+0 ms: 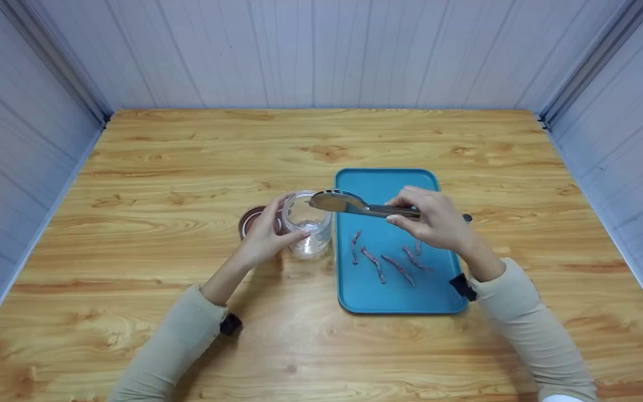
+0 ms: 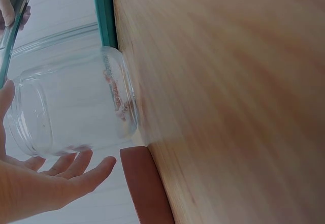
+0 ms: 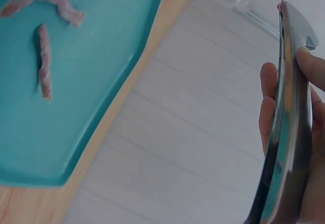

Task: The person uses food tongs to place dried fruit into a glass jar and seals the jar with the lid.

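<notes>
Your left hand (image 1: 262,237) holds jar (image 2: 76,102), apparently steadying it; your right hand (image 1: 430,218) grips tongs (image 1: 377,210) at mouth, presumably for reach.

Jar (image 1: 317,240) I hold: clear, upright, beside the tray's (image 1: 358,297) left edge
Tongs (image 1: 374,210) I hold: steel, tips at the jar's mouth

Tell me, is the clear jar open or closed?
Open: the clear jar stands uncapped; a brown lid lies beside it.
</notes>
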Action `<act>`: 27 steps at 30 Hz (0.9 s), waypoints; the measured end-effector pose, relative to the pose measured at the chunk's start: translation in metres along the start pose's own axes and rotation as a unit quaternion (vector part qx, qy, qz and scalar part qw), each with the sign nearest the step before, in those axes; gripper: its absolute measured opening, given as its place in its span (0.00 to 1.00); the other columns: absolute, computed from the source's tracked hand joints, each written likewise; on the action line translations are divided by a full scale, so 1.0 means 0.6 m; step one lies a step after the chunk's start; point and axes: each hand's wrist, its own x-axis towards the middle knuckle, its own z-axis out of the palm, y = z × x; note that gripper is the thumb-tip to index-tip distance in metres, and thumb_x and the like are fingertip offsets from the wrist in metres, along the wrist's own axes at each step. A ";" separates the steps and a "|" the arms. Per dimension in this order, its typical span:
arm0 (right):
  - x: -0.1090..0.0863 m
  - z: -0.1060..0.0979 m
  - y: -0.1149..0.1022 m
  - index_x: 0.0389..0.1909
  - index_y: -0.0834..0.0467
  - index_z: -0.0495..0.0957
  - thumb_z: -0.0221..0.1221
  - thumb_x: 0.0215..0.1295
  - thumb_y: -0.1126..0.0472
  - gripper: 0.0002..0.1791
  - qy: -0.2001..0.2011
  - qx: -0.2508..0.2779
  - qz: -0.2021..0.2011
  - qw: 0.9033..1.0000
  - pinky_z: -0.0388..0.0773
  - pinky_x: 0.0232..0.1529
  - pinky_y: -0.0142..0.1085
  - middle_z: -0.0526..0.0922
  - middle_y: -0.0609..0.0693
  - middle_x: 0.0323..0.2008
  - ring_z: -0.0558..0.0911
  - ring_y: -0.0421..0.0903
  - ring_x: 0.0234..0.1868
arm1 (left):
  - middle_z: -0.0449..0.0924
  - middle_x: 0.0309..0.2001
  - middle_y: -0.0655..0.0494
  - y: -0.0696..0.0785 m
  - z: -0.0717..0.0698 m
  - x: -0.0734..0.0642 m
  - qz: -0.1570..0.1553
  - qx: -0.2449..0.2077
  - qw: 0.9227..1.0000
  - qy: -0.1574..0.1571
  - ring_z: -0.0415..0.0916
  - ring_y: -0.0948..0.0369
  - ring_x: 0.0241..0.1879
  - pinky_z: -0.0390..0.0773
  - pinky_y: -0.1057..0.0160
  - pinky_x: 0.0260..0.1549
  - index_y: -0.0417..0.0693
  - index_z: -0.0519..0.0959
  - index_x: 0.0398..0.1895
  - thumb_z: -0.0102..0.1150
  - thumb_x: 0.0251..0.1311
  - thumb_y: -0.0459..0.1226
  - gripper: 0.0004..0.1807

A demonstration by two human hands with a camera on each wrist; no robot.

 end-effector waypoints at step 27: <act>-0.020 -0.017 0.017 0.38 0.55 0.78 0.61 0.55 0.59 0.10 0.009 -0.008 0.054 0.998 0.65 0.22 0.33 0.75 0.42 0.31 0.70 0.37 0.25 | 0.64 0.54 0.37 0.061 -0.004 -0.014 -0.009 0.008 1.000 -0.003 0.62 0.49 0.53 0.62 0.54 0.51 0.33 0.56 0.60 0.65 0.46 0.31 0.39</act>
